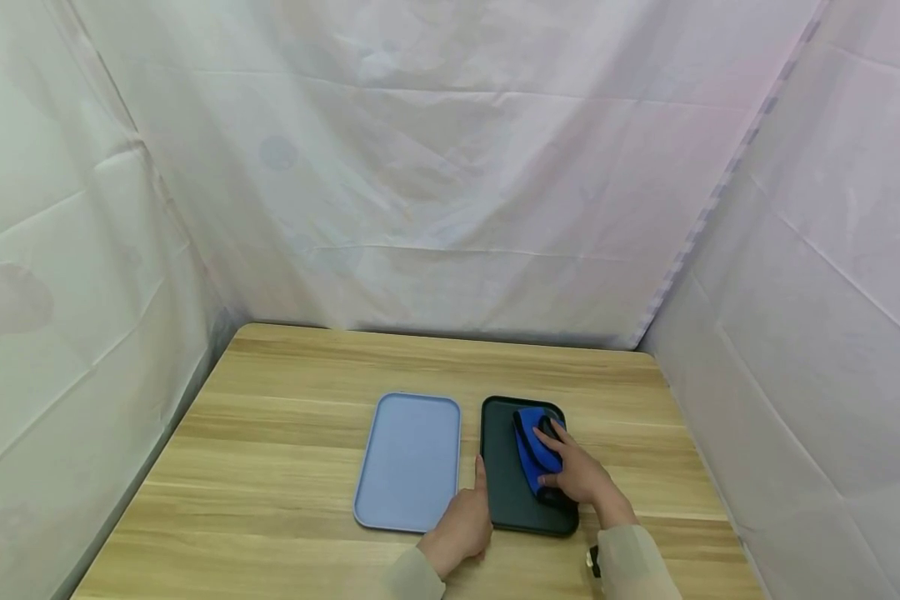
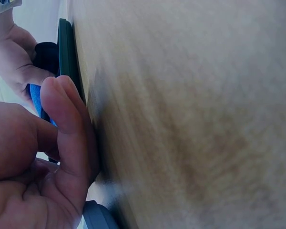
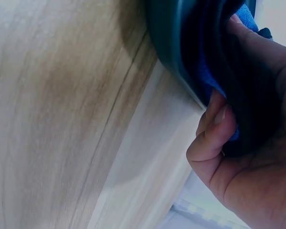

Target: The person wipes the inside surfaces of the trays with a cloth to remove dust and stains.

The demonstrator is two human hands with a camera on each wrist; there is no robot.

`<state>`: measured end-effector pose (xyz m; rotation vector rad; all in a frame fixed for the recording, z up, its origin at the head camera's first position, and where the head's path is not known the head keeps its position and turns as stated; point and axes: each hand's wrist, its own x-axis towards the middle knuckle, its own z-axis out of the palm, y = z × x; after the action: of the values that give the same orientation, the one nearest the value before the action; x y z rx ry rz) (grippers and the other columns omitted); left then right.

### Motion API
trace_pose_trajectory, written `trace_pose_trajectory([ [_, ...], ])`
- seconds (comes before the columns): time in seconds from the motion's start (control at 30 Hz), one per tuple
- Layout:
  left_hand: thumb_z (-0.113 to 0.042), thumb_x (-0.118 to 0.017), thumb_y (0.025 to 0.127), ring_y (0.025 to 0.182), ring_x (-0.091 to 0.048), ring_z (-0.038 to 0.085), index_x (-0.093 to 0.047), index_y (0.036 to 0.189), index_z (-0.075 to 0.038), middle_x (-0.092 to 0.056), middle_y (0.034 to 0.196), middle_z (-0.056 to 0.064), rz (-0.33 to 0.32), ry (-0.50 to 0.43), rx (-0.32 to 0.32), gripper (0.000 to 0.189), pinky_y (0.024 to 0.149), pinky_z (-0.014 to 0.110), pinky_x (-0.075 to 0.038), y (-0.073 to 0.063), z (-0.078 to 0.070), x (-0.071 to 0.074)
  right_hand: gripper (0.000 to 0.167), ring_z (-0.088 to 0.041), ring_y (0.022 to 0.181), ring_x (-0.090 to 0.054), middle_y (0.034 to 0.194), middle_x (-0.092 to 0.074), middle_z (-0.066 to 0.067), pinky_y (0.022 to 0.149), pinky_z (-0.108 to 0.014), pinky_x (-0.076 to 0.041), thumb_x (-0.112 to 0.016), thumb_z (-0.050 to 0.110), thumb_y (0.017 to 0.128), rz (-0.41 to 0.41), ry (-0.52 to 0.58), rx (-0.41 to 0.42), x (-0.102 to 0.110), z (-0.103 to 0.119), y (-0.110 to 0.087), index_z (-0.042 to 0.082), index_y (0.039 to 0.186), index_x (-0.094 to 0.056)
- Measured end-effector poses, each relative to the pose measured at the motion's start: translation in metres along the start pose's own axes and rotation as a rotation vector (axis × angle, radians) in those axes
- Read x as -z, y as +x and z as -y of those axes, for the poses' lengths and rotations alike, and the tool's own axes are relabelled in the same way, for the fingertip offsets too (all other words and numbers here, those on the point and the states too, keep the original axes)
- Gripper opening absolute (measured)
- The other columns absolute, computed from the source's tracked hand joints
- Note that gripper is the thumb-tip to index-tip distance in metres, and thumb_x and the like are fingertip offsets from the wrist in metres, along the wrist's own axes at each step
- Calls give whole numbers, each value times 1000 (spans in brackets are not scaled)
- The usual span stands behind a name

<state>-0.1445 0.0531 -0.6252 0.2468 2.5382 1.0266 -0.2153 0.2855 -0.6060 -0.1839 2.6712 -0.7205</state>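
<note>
A folded blue cloth with black edging (image 1: 528, 454) lies on the right half of the dark green tray (image 1: 506, 492). My right hand (image 1: 581, 475) grips the cloth from its right side, fingers spread over the top. In the right wrist view, fingertips (image 3: 219, 117) curl round the cloth's folded edge, close to the tray's rim. My left hand (image 1: 465, 521) is at the green tray's left edge, its index finger pointing forward along the rim. Its other fingers (image 2: 71, 129) are bent in the left wrist view. The left hand overlaps the corner of a light blue tray (image 1: 412, 458).
Both trays lie side by side on a wood-grain table (image 1: 270, 433), with a narrow gap between them. White curtains (image 1: 450, 167) enclose the table at the back and on both sides. Something small and dark (image 1: 594, 561) sits at the right sleeve's cuff.
</note>
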Motion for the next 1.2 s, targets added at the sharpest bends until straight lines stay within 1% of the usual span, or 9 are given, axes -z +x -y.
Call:
trace_pose_trajectory([
  [0.23,7,-71,87,34,-50,11,-5,165,1,-57,58,4,5,4,-1,103,34,26,-39,0,0,0,87,-53,146,-39,174,-14,-15,104,-66,-47,-83,20,87,-10,-6,14,1,-1,4,26,162,-39],
  [0.5,7,-72,87,32,-47,10,-5,165,1,-54,53,1,-1,-1,-8,103,33,25,-37,0,1,-2,84,-52,148,-36,175,-12,-14,108,-67,-43,-80,20,90,-14,-11,17,4,-2,10,25,162,-37],
  [0.67,7,-72,86,33,-47,11,-4,165,1,-53,52,0,-7,10,-9,104,34,25,-37,0,1,-3,83,-52,147,-37,175,-12,-15,107,-68,-43,-80,21,91,-27,-20,18,5,-4,16,25,162,-37],
  [0.83,6,-73,86,35,-48,12,-4,165,1,-53,53,1,-5,22,-8,105,34,25,-36,0,1,-3,82,-52,144,-42,174,-13,-15,102,-68,-46,-79,25,92,-50,-41,8,5,-3,20,25,162,-37],
  [1.0,7,-73,85,35,-49,12,-4,165,1,-54,53,2,-6,11,2,105,34,25,-36,0,1,-3,80,-49,139,-50,173,-17,-17,92,-58,-55,-78,31,93,-87,-95,-15,3,3,22,26,162,-38],
  [1.2,5,-73,86,39,-50,14,-5,165,1,-55,55,3,-8,27,0,105,36,27,-38,1,2,-3,77,-51,136,-52,170,-22,-23,87,-57,-56,-77,33,94,-116,-135,-64,-1,17,24,24,161,-41],
])
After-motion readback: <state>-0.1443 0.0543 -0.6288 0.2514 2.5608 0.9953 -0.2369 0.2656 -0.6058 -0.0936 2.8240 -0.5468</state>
